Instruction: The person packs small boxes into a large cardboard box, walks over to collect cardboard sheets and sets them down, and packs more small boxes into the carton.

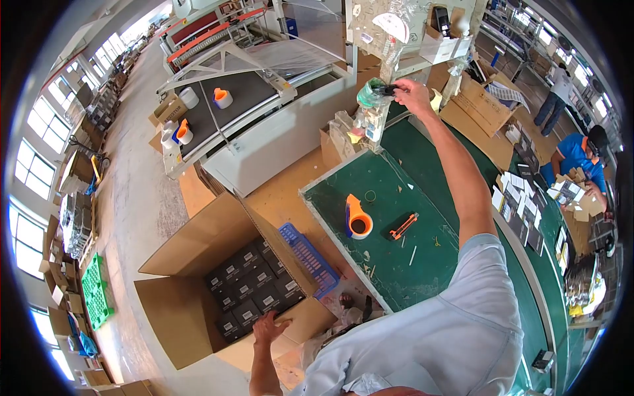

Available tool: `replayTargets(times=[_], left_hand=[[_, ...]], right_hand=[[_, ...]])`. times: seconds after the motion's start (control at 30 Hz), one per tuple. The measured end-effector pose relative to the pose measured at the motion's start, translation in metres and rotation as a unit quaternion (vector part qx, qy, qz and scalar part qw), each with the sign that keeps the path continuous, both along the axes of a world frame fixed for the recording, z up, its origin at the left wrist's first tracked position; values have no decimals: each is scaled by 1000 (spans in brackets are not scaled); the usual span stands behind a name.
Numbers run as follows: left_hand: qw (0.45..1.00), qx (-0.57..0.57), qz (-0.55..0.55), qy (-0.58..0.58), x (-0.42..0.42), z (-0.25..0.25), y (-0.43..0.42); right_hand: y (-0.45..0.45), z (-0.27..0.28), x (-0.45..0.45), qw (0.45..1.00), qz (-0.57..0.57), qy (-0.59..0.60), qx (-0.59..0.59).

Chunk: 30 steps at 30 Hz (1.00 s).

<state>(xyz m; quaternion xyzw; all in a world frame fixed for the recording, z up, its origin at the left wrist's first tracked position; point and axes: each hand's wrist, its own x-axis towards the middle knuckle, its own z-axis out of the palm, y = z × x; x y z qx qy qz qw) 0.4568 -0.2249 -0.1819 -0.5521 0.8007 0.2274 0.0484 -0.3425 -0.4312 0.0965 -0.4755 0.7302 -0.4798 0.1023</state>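
Note:
My right hand (411,96) is raised at the top of the post by the green table (422,277), its fingers closed round a small black object (384,90) beside a green-rimmed holder (367,96). Low in the view, my left hand (269,327) rests at the edge of an open cardboard box (168,310), thumb apart from the fingers, holding nothing. Inside the box are rows of small black boxes (244,288). An orange tape dispenser (358,218) and an orange-and-black cutter (403,226) lie on the green table.
A blue crate (310,257) stands between the box and the table. Behind is a machine with a black conveyor (238,105). At the right, a person in blue (574,158) handles cardboard; another person (558,96) stands farther back. A green pallet (97,290) lies left.

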Motion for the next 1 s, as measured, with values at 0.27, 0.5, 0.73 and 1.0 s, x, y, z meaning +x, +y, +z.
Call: replayTargets(times=[0.27,0.5,0.73,1.0], left_hand=[[999,14,-1,-30,0,-1,-2],[999,-12,-13,-27,-2,5,-1],[999,28,2,-38,1,2,-4],[996,69,-14,-58,5,14,-7]], right_hand=[[1,18,5,992,-38,113,-48],[13,41,17,991,-45,117,-50],[23,43,15,984,-54,158,-53],[-50,-78,-194,971,115,178,-114]])
